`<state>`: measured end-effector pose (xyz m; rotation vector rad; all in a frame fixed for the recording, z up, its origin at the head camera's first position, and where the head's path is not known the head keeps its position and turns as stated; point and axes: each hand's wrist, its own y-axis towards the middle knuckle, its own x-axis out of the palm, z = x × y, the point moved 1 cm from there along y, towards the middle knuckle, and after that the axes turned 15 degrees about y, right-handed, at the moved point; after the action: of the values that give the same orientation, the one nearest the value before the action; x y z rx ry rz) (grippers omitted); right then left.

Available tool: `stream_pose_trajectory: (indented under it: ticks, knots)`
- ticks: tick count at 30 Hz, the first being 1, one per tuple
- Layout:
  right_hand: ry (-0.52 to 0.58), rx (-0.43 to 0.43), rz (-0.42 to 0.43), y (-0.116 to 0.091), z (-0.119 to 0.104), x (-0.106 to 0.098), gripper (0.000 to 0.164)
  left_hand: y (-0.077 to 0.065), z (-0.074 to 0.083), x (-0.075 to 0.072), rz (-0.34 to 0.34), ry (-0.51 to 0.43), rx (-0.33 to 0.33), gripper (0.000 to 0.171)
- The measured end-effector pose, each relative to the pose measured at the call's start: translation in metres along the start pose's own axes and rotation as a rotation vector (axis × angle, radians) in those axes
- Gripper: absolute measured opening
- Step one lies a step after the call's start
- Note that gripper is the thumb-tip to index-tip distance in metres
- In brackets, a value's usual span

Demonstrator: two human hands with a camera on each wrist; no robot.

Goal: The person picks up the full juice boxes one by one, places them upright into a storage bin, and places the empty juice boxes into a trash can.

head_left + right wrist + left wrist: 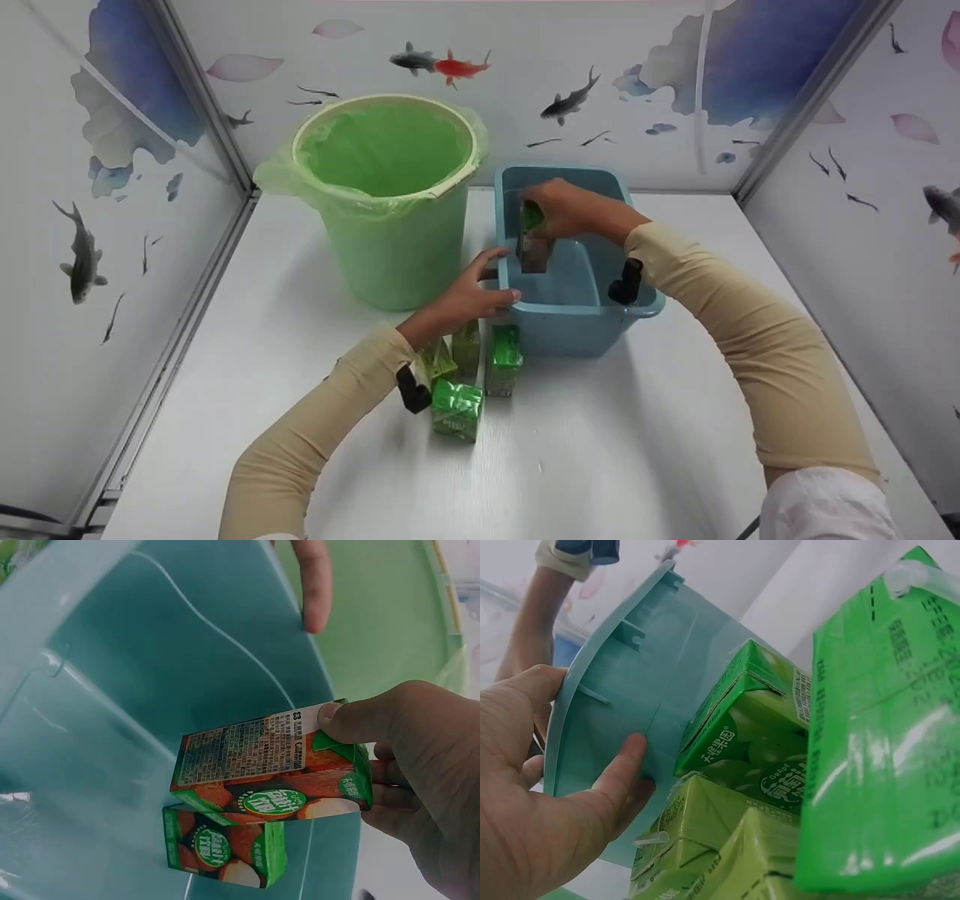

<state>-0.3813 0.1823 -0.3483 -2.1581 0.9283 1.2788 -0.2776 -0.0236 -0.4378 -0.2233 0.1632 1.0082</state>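
Note:
My right hand (562,210) pinches a juice carton (270,765) by its green end, inside a light blue plastic bin (577,330). A matching carton (217,847) is just beside it in the bin, as the right wrist view shows. On the bin's left rim, my left hand (469,296) grips with thumb and fingers on either side of the edge. Close by it on the table stand several green juice cartons, among them a bright green one (504,360), a nearer one (456,409) and a yellow-green one (682,825). My left forearm partly hides the cartons in the head view.
A tall green bucket (397,255) lined with a thin green bag (330,191) stands left of the bin, near the back wall. Printed panels (510,142) enclose the white table (570,465) at the back and both sides.

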Motion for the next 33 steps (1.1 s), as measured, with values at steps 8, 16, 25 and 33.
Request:
stream_pose_trajectory:
  ticks: [8, 16, 25, 33]
  knots:
    - [0.007, 0.055, -0.047, 0.020, 0.014, 0.007, 0.047, 0.000, 0.002, -0.002, 0.014, 0.022, 0.002, 0.082]
    - [0.074, 0.097, -0.064, 0.025, 0.024, 0.019, 0.043, 0.000, -0.001, -0.001, 0.006, 0.018, -0.009, 0.082]
    - [0.052, 0.047, -0.074, 0.028, 0.028, 0.030, 0.052, 0.001, 0.000, -0.001, 0.010, 0.010, 0.013, 0.082]
    - [-0.009, 0.017, -0.120, 0.030, 0.036, 0.041, 0.040, 0.000, -0.001, -0.001, -0.003, 0.005, 0.027, 0.080]
